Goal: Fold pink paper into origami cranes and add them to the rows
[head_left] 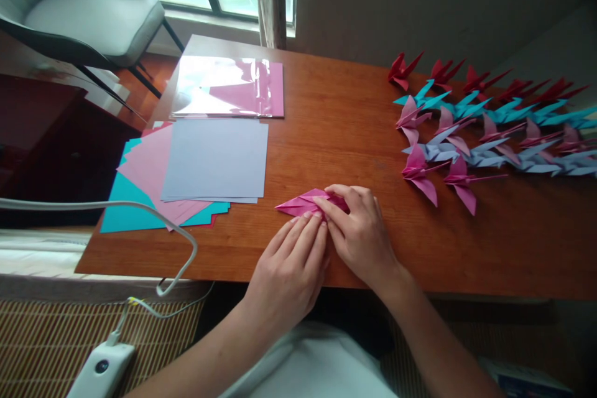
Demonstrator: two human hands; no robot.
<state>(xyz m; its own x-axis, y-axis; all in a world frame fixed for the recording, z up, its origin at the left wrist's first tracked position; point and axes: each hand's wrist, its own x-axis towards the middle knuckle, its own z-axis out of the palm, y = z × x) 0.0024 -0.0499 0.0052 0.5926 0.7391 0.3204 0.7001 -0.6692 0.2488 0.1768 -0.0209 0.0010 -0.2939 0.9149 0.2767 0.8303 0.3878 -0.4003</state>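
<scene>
Pink fold under both hands at the tabletop's near edge

Your folded pink paper [298, 201] lies near the front of the tabletop [336, 137], its narrow point toward the left. Your left hand [290, 261] grips its near edge, fingertips bunched together; thumb hidden. Your right hand [358, 230] grasps the wider end, index finger laid along the top. The two hands meet at the paper, fingertips just beside each other.

To your right, paper cranes in rows: red row [474, 82] farthest, then turquoise row [466, 106], pale pink row [489, 127], pale blue row [487, 154]. Nearest you, two bright pink cranes [459, 180], same colour as your fold.

To your left, blue-grey sheets [217, 161] overlap pale pink sheets [147, 165] and turquoise sheets [125, 205]. Beyond them, a clear packet [228, 88] with pink paper showing. White cable [140, 206] crosses the tabletop's left end.
</scene>
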